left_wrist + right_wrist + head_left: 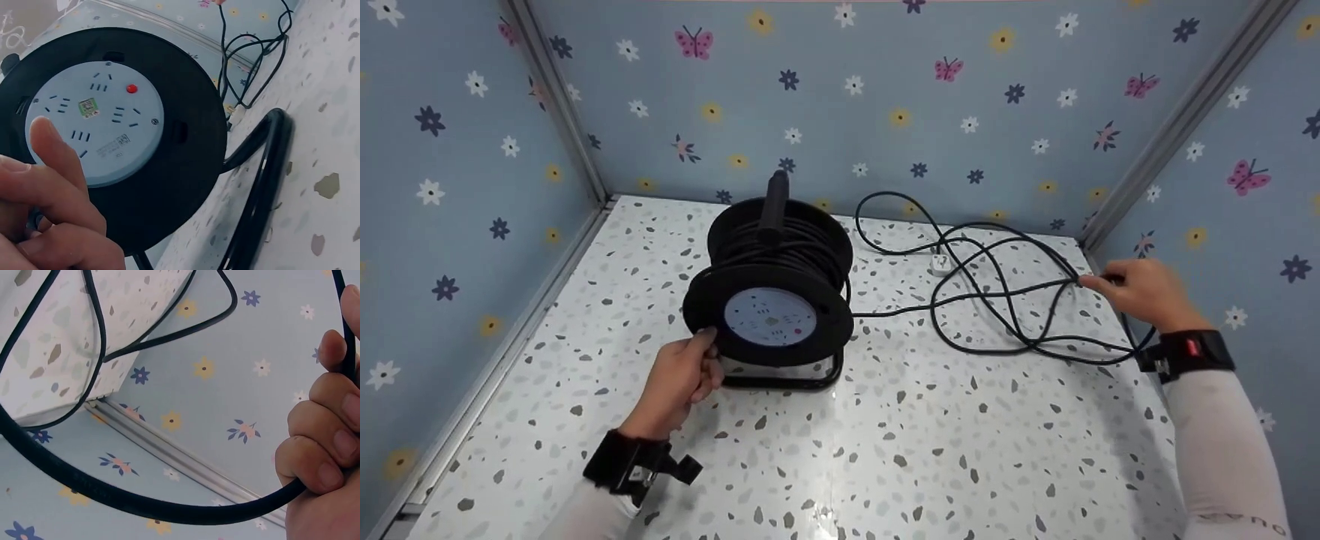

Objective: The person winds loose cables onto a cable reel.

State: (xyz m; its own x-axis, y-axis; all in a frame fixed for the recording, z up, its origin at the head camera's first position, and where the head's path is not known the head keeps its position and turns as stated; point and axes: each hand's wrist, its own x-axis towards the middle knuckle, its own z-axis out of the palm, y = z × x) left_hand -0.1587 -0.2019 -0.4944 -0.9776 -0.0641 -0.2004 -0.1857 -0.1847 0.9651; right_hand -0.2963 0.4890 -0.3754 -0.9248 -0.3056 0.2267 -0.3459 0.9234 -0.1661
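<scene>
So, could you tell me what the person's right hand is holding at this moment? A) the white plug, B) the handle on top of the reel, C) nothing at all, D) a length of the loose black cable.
D: the right hand has its fingers curled round the loose black cable, well away from the cable reel that the left hand grips.
</scene>
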